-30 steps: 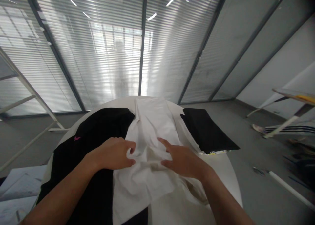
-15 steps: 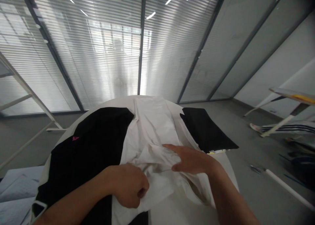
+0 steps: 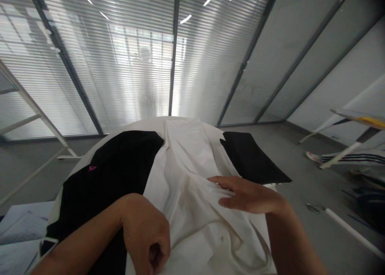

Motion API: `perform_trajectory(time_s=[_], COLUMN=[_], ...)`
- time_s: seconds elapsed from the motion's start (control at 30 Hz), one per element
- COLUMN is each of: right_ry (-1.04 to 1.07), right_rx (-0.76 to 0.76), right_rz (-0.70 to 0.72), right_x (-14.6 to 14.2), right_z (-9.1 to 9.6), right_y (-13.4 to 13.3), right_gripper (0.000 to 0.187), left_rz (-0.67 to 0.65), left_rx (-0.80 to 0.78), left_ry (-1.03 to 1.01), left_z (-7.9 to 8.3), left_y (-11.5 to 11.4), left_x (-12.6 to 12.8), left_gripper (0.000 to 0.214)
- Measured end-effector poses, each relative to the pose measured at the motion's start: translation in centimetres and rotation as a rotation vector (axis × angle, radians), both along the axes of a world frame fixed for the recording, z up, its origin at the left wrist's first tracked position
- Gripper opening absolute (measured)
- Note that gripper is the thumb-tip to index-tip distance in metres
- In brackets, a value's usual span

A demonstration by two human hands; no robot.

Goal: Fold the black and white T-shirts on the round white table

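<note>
White garment: laid lengthwise over the round table from twelve o'clock down to six, fairly flat toward twelve, rumpled into soft folds toward six. Left hand at seven o'clock, over the border between white garment and black garment, back upward, fingers and thumb curled in close together; clamped on cloth or not, cannot tell. Right hand at three o'clock, well apart from the left, fingers loosely stretched toward nine, thumb parted from the forefinger, palm low over the white folds; firm contact hard to judge. Black garment spread from eleven to seven, partly beneath the left forearm, with a small pink mark between nine and ten. Dark folded cloth at two o'clock, near the right hand. Beyond the table: blinds at twelve, white frame at ten, papers past eight, white pole on the grey floor between three and four.
</note>
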State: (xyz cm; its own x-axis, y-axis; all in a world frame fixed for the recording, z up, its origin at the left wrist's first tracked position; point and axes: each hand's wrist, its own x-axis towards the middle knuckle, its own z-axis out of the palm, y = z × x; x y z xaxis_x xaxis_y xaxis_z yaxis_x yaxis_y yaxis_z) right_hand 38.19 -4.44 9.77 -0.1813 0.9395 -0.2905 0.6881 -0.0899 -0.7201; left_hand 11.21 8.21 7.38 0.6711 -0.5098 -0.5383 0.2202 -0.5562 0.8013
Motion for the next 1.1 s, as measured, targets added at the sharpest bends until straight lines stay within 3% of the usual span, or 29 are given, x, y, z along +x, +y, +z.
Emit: perform_trajectory(time_s=[0.13, 0.3, 0.4, 0.5, 0.57, 0.67, 0.8, 0.87, 0.97, 1.1], right_ry=[0.394, 0.721, 0.901, 0.959, 0.917, 0.755, 0.466, 0.319, 0.086, -0.137], right_rx=[0.087, 0.187, 0.113, 0.054, 0.064, 0.127, 0.189, 0.221, 0.303, 0.267], right_rz=[-0.105, -0.323, -0.307, -0.168, -0.081, 0.001, 0.032, -0.011, -0.141, -0.388], right_x=[-0.1, -2.0, -3.0, -4.1, -5.2, -7.2, -9.5, -10.2, -10.9, -11.6], right_z=[-0.4, -2.1, -2.4, -2.3, -2.2, -2.3, -2.2, -2.0, -2.3, -4.5], right_y=[0.8, 2.8, 3.1, 2.8, 2.5, 2.4, 2.1, 1.4, -0.5, -3.3], right_gripper=[0.049, 0.048, 0.063, 0.086, 0.092, 0.084, 0.091, 0.093, 0.091, 0.085], left_rz=[0.186, 0.744, 1.073, 1.307, 1.393, 1.429, 1.351, 1.366, 1.463, 1.543], left_rx=[0.147, 0.223, 0.049, -0.257, -0.393, -0.413, -0.429, -0.485, -0.517, -0.597], left_ry=[-0.085, -0.503, -0.516, -0.374, -0.298, -0.287, -0.327, -0.36, -0.459, -0.579], left_z=[0.2, -0.9, -2.3, -3.3, -3.6, -3.9, -4.6, -4.6, -4.3, -4.2], left_y=[0.3, 0.3, 1.4, 3.0, 3.9, 4.2, 3.9, 3.8, 4.2, 4.9], left_x=[0.1, 1.4, 2.3, 2.7, 2.6, 2.4, 2.4, 2.5, 2.6, 2.7], left_gripper=[0.01, 0.034, 0.041, 0.053, 0.062, 0.067, 0.037, 0.025, 0.024, 0.021])
